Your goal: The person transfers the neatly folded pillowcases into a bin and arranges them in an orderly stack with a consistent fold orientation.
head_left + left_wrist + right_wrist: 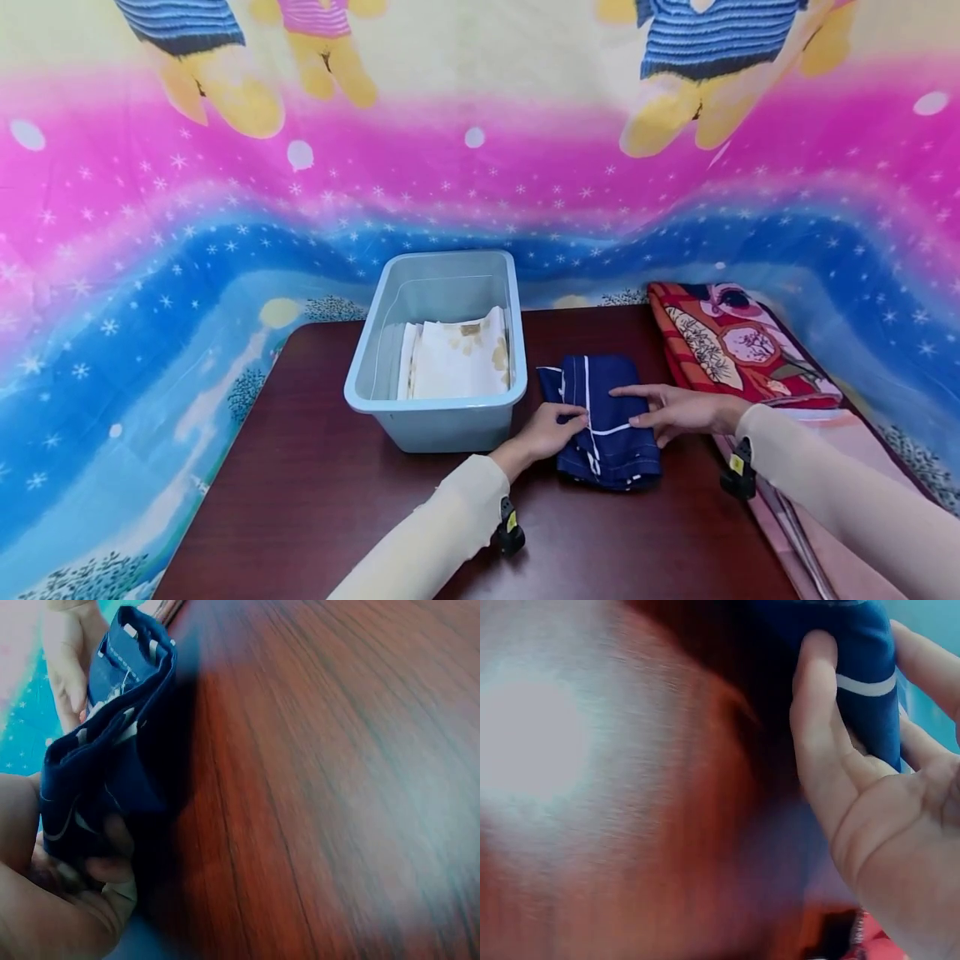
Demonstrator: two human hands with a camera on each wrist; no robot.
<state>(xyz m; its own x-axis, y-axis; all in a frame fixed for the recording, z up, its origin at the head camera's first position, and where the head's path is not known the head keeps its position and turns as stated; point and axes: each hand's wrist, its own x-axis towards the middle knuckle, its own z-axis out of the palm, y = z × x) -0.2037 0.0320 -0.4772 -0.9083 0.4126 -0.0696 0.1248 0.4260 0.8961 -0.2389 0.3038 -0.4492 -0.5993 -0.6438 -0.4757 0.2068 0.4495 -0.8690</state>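
Note:
A folded navy blue cloth with white lines (611,392) lies on the table, right of the tub. At its left side my left hand (551,432) pinches the edge, with thumb and fingers bent around the fabric in the left wrist view. Opposite, my right hand (678,412) holds the right edge. The right wrist view has this navy cloth (866,712) between one digit on the near side and other fingers behind. Loose layered folds of the cloth (112,742) show along its front end in the left wrist view.
A light blue plastic tub (442,425) stands to the left, holding folded white cloth with tan patterns (457,358). On the right lie a folded red patterned cloth (735,342) and pale pink fabric (832,442). A printed curtain (480,192) hangs behind the dark wooden table (315,467).

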